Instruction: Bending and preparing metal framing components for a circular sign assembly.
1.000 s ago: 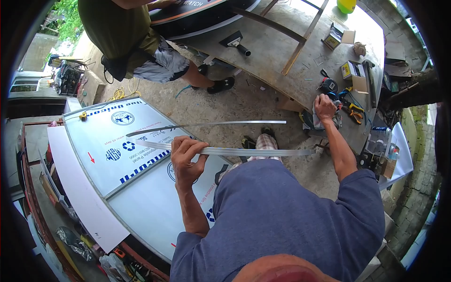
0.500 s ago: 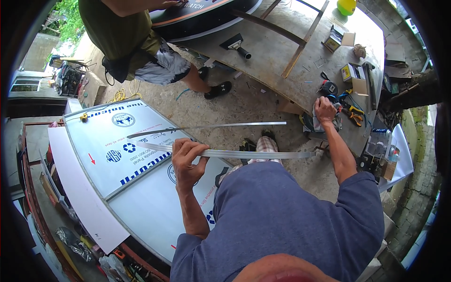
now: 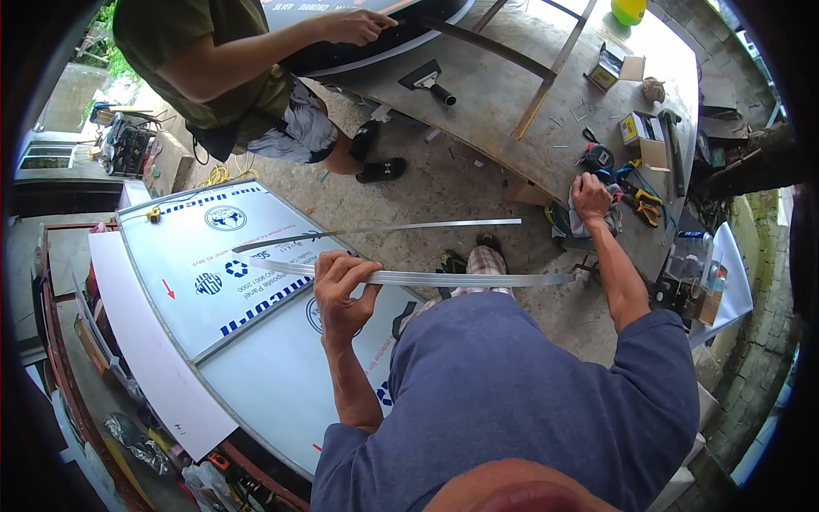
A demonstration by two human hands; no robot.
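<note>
My left hand [image 3: 343,286] pinches a long silver metal strip [image 3: 461,279] between thumb and fingers, holding it in the air in front of my body. A second thin metal length [image 3: 409,226] runs out beyond it, and the two come close together at their left ends above the panel. At the near edge of the worktable, my right hand [image 3: 590,200] is closed on a crumpled rag [image 3: 612,219], mostly covered by the fingers. Just past it lie a tape measure [image 3: 596,158] and orange-and-black pliers [image 3: 646,205].
A film-covered panel [image 3: 247,299] lies to my left. On the worktable [image 3: 495,111] are a squeegee [image 3: 431,84], a curved frame [image 3: 495,49], small boxes [image 3: 638,128] and a hammer [image 3: 671,154]. A co-worker [image 3: 213,77] stands across by a round black sign [image 3: 384,43].
The co-worker has shifted left, an arm now stretched over the round sign with the hand further right. My two hands and the metal strip have hardly moved.
</note>
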